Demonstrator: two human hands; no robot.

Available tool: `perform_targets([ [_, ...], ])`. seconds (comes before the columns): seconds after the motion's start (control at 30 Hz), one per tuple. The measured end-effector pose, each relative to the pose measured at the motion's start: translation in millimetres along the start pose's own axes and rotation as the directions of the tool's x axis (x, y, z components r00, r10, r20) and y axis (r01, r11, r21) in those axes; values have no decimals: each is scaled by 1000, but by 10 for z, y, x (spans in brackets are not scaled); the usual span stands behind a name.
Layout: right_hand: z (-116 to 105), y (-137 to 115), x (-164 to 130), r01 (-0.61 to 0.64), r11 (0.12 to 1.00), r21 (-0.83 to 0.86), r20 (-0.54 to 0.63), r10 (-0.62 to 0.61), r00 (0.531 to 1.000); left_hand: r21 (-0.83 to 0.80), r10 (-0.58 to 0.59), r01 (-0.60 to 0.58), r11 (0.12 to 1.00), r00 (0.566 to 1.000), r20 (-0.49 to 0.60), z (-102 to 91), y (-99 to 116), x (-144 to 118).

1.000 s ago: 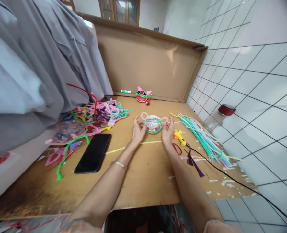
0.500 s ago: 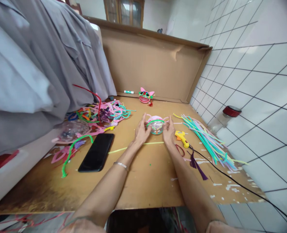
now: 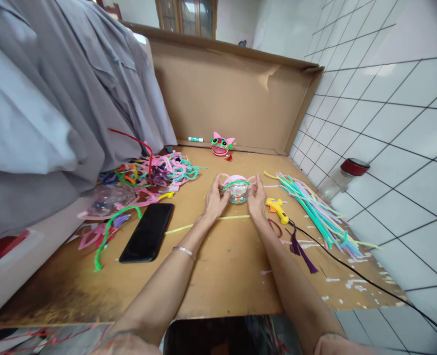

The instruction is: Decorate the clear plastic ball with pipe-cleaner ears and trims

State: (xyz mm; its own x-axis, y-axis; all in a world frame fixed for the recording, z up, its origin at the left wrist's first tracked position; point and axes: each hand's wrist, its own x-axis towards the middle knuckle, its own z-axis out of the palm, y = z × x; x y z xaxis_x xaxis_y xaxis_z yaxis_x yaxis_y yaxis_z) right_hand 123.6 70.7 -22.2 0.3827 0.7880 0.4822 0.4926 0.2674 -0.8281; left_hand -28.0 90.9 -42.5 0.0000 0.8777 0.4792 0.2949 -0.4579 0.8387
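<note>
Fingers of the left hand (image 3: 214,201) and right hand (image 3: 256,201) close around the clear pipe-cleaner ball (image 3: 236,190) from its 2 sides, equally near, on the cardboard table (image 3: 218,276).

Home craft corner: cardboard worktop (image 3: 218,276), pipe cleaners (image 3: 314,209), glue gun (image 3: 276,209), tiled wall (image 3: 388,123).

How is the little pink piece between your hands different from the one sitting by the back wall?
The pink piece in hand is gripped on both sides by the left hand and right hand; the back piece sits untouched against the cardboard wall. The held one looks clear-bodied with a green band; the back one shows a painted face and a red tassel. Both have pink ears.
</note>
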Motion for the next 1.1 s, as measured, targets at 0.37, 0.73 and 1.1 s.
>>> perform_targets([
  [0.37, 57, 8, -45, -66, 993, 98, -69, 73, 995, -149, -201, 195, 969, 979, -29, 13, -18, 19],
  [0.73, 98, -33, -134, -104, 980, 168, -23, 109, 994, -198, -306, 290, 936, 950, -57, -34, 98, -6],
  [1.1, 117, 13, -164, -66, 985, 161, -5, 67, 998, -168, -294, 285, 944, 955, -34, -34, 74, -43],
])
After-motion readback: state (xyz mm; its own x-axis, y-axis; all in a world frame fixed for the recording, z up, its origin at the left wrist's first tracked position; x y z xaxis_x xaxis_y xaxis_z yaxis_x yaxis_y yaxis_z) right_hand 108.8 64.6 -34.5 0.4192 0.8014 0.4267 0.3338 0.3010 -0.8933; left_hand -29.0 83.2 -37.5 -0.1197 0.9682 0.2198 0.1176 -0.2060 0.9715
